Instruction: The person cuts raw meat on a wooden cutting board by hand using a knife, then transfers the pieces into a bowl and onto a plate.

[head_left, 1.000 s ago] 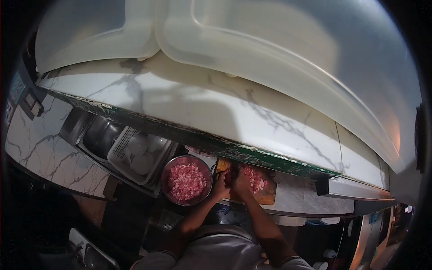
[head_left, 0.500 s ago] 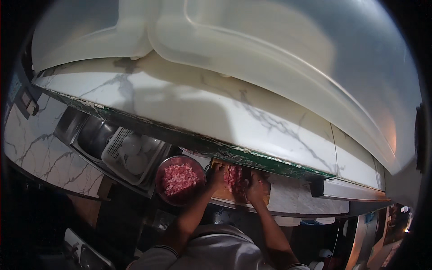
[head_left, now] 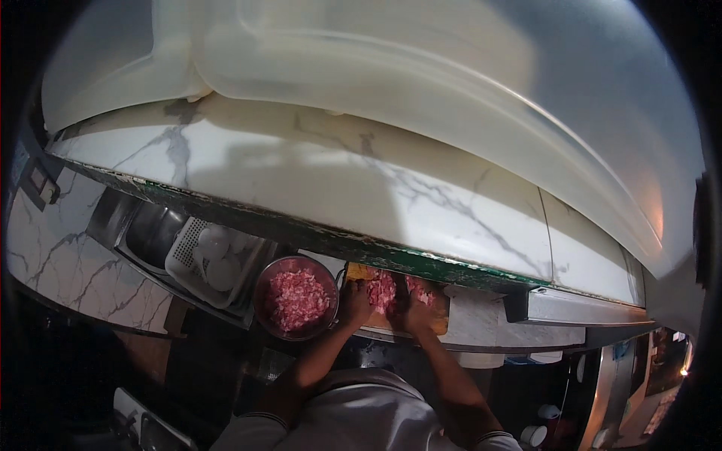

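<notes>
Chopped red and pale meat (head_left: 382, 292) lies in a heap on a wooden cutting board (head_left: 371, 321) below the shelf's edge. My left hand (head_left: 359, 298) is curled against the heap's left side, its fingertips in shade. My right hand (head_left: 418, 316) is closed around what looks like a knife (head_left: 401, 292), its dark, narrow blade upright between two portions of meat; its handle is hidden. More meat (head_left: 418, 290) lies to the right of the blade. At the board's left, a round metal bowl (head_left: 259, 316) contains a mound of chopped meat (head_left: 298, 298).
A marble-patterned shelf (head_left: 316, 180) overhangs the board's far side and carries large translucent tubs (head_left: 421, 68). Left of the bowl, a white perforated basket (head_left: 180, 257) with pale dishes sits at the metal sink (head_left: 154, 233). Marble counter (head_left: 481, 323) extends rightward.
My right hand has shifted slightly left, and the meat now shows split by the dark blade. My left hand has drawn a little nearer to me. The view has moved slightly.
</notes>
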Demonstrator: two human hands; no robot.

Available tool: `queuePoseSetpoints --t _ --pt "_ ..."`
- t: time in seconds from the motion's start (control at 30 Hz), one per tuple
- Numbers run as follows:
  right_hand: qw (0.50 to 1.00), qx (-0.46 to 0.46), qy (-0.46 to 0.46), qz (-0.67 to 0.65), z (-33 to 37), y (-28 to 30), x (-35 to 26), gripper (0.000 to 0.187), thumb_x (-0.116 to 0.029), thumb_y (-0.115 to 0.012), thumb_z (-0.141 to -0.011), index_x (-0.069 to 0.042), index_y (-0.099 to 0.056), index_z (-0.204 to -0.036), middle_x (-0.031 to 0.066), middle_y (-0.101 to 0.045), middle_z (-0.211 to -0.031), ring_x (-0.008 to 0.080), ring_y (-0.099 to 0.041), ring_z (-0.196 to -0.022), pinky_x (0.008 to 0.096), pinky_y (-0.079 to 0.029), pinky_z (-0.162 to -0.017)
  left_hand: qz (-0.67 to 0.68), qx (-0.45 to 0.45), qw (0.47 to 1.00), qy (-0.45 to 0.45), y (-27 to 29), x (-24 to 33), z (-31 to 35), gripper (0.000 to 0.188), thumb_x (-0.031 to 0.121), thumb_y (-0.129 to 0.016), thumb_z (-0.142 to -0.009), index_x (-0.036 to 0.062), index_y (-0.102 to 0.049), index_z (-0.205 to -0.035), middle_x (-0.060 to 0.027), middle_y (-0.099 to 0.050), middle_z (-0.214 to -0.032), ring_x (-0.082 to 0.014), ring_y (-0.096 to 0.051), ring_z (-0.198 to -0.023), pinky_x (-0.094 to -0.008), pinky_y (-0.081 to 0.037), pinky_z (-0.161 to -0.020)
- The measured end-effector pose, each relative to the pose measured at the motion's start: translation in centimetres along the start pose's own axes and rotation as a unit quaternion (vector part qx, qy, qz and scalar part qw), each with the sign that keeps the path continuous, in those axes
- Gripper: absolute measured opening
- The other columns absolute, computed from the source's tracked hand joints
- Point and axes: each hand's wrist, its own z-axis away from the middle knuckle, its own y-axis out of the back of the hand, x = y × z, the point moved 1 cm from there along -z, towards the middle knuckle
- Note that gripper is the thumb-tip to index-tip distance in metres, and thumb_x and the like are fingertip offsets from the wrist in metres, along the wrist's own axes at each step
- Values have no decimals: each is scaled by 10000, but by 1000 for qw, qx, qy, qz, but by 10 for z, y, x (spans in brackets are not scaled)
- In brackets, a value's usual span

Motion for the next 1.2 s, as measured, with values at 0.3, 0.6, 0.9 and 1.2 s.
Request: queuePoseSetpoints --t 0.3,0.6,0.9,1.2 --pt "951 286 113 -25 -8 -35 14 499 -389 -609 -1083 -62 -517 -1449 299 -752 -1087 544 -731 -970 652 -537 -893 114 8 992 -61 12 -2 0 837 274 -972 -698 4 -601 -1397 -216 -596 -1291 -424 -560 -1253 -514 -484 -1071" --pt "949 278 119 -95 18 -13 -11 438 -370 -603 -1063 -22 -586 -1328 299 -749 -994 550 -725 -949 644 -545 -851 69 24 997 -20 -4 -9 19 853 258 -945 -740 -6 -570 -1459 -235 -570 -1400 -465 -523 -1358 -533 -480 -1121" --pt "976 187 72 -91 53 25 -42 451 -454 -604 -1078 -77 -601 -1327 313 -746 -921 515 -747 -909 642 -553 -805 157 20 987 1 -21 -26 34 655 257 -841 -872 57 -565 -1431 -231 -564 -1368 -467 -599 -1232 -550 -540 -974" --pt "981 140 128 -44 49 -32 -26 431 -491 -585 -1086 -95 -610 -1256 268 -727 -796 520 -724 -776 646 -541 -730 241 61 967 50 1 -26 39 408 45 -749 -889 36 -655 -1286 -212 -606 -1292 -465 -637 -1159 -524 -556 -939"
